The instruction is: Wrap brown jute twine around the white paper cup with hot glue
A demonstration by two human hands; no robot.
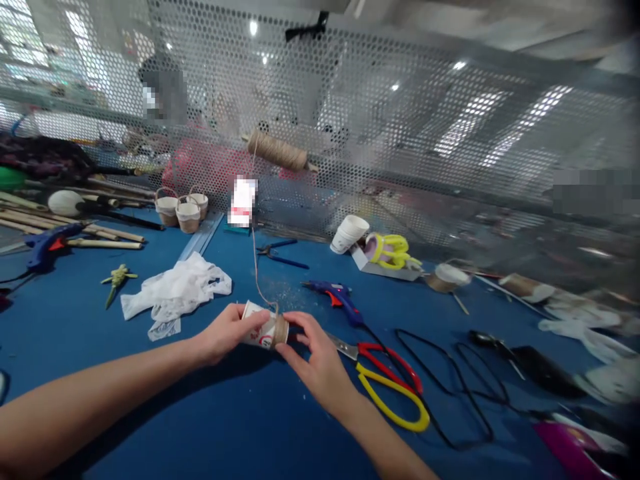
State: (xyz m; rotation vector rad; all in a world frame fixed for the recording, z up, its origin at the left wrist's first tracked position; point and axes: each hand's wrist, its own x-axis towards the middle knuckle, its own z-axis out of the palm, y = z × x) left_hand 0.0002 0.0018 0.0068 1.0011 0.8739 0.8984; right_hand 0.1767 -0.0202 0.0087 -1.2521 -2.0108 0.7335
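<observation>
A paper cup lies on its side between my hands, white with red print and partly wrapped in brown twine. My left hand is closed round its left end, the thumb on top. At the other end, my right hand grips the twine-wrapped part with thumb and fingers. From the cup the strand rises to a twine spool mounted on the perforated screen. Just right of my right hand are scissors with one red and one yellow handle. A blue glue gun lies beyond them.
White lace, pliers and small twine baskets lie or stand on the blue table. Stacked paper cups stand near the screen. A black cord loops at right; sticks and another glue gun are at left.
</observation>
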